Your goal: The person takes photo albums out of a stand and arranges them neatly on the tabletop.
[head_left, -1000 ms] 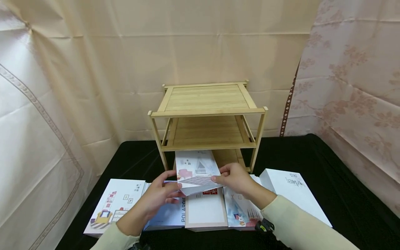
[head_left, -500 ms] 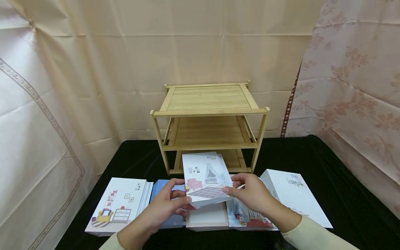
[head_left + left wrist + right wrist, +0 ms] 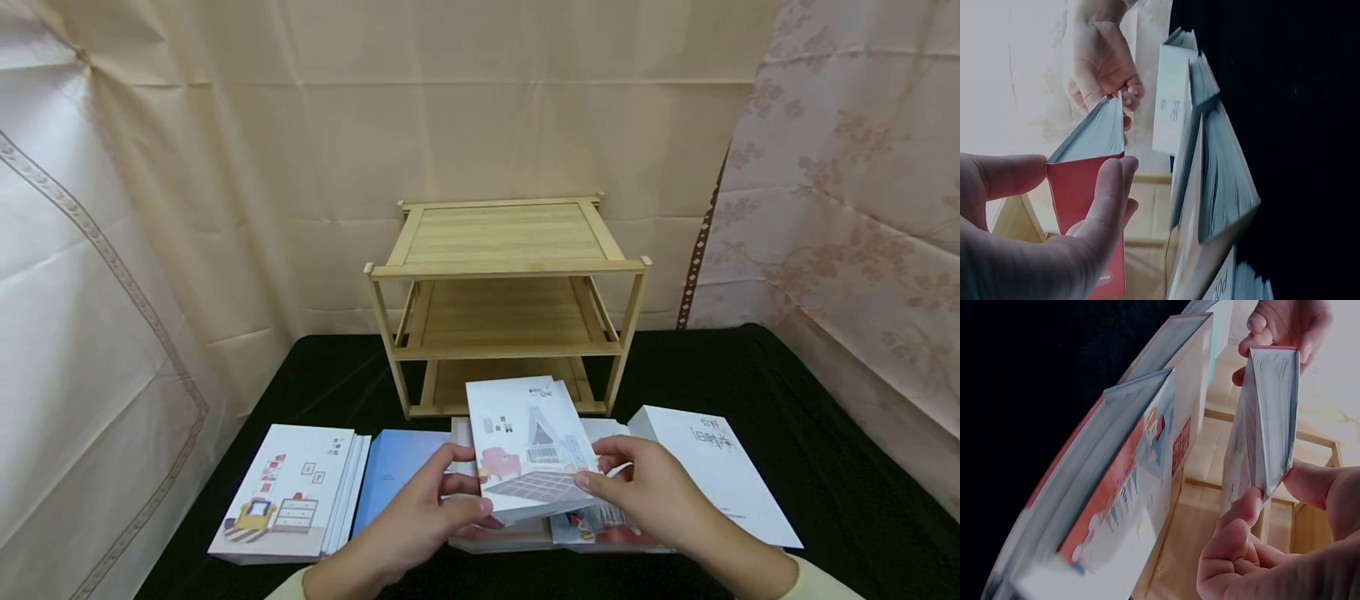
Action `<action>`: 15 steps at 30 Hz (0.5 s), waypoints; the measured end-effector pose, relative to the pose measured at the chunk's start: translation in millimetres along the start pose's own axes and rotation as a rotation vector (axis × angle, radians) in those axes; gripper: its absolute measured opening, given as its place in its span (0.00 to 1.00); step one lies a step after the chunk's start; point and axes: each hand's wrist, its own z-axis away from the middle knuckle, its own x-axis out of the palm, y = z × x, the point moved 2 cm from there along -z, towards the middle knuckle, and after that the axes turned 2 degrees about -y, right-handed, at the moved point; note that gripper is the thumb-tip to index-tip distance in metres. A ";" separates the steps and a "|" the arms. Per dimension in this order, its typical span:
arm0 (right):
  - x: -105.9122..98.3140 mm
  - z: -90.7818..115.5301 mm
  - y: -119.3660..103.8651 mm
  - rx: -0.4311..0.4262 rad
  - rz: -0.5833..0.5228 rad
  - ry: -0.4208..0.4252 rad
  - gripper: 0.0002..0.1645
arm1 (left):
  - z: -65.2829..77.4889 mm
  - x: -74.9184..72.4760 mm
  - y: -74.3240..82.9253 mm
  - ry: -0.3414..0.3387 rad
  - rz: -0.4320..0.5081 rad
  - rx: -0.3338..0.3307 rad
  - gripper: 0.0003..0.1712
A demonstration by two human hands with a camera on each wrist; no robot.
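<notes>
Both hands hold one thick white book [image 3: 528, 446] with a pink animal and a tower on its cover, tilted above a row of books. At its left edge my left hand [image 3: 438, 512] pinches it between thumb and fingers, across the red spine [image 3: 1079, 194] seen in the left wrist view. My right hand [image 3: 660, 483] pinches the opposite edge; its fingers [image 3: 1244, 509] lie by the page block [image 3: 1275, 412] in the right wrist view. Below, a book with a pale cover is mostly hidden, and a blue-and-red illustrated book [image 3: 600, 529] shows partly.
A wooden shelf rack [image 3: 502, 237] with three levels stands behind the books. Left in the row lie a white book [image 3: 281, 492] with an armchair picture and a blue book [image 3: 393, 475]. A thick white book [image 3: 720, 479] lies at right. Black cloth [image 3: 795, 400] covers the table.
Both hands have drawn the white book back toward the person and to the right, away from the rack's lowest level. The blue book is more exposed now. The rack stays put.
</notes>
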 end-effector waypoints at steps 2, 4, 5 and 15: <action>-4.7 4.4 2.7 0.018 0.002 0.000 0.36 | -0.5 5.5 0.5 -0.002 0.015 0.001 0.35; -9.7 8.4 5.8 0.025 0.001 -0.002 0.37 | -1.2 10.8 1.5 -0.010 0.030 0.008 0.35; -12.3 10.3 7.5 0.023 0.002 -0.002 0.38 | -1.7 13.3 2.3 -0.016 0.038 0.010 0.35; -39.5 26.3 31.1 0.101 0.018 -0.001 0.42 | -14.7 41.2 4.0 -0.081 0.097 0.026 0.38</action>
